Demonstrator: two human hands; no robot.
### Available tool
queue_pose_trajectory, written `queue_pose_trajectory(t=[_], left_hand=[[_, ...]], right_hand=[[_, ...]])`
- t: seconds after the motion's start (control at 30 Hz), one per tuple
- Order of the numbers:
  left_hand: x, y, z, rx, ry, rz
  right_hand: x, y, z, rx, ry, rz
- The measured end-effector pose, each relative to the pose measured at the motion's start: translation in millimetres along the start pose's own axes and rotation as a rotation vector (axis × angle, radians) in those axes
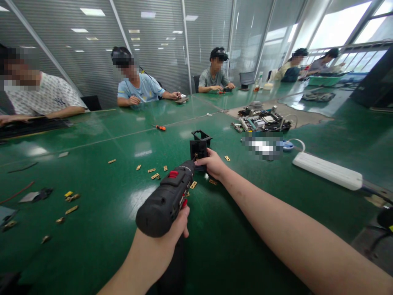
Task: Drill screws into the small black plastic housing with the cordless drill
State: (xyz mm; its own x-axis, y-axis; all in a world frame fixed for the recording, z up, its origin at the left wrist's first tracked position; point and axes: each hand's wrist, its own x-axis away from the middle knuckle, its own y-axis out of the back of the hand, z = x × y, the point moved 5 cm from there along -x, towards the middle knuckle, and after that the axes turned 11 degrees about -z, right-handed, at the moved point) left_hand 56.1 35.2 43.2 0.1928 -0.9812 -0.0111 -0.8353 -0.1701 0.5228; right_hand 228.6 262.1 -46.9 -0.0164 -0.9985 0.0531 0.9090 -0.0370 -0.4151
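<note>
A black cordless drill (166, 200) with red switches is gripped in my left hand (178, 225), its fingers wrapped round the handle. The drill points away from me, its front end up against a small black plastic housing (198, 147). My right hand (215, 164) pinches that housing at its near right side and steadies it just over the table. Whether the bit touches a screw inside cannot be made out. An open black frame part (202, 135) shows right behind the housing, perhaps joined to it. Several small brass plates (155, 176) lie around both hands.
On the green table (92, 176) lie an orange-handled screwdriver (161, 128) further off, a circuit board (265, 119) and a white power strip (328, 170) to the right, and small metal bits (72, 197) at left. Several people (139, 88) sit working along the far side.
</note>
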Motion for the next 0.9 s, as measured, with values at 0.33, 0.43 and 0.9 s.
queue_pose_trajectory(t=[0.33,0.43,0.9], left_hand=[[-3,-2.2,6,0.003,-0.003,-0.003],[-3,-1.9,7,0.001,-0.008,-0.010],[-4,-1.2,-3,0.028,-0.003,-0.021]], right_hand=[[1,-2,2,-0.001,-0.009,-0.017],[3,-2,2,-0.006,-0.011,-0.018],[2,-3,2,-0.012,-0.005,-0.015]])
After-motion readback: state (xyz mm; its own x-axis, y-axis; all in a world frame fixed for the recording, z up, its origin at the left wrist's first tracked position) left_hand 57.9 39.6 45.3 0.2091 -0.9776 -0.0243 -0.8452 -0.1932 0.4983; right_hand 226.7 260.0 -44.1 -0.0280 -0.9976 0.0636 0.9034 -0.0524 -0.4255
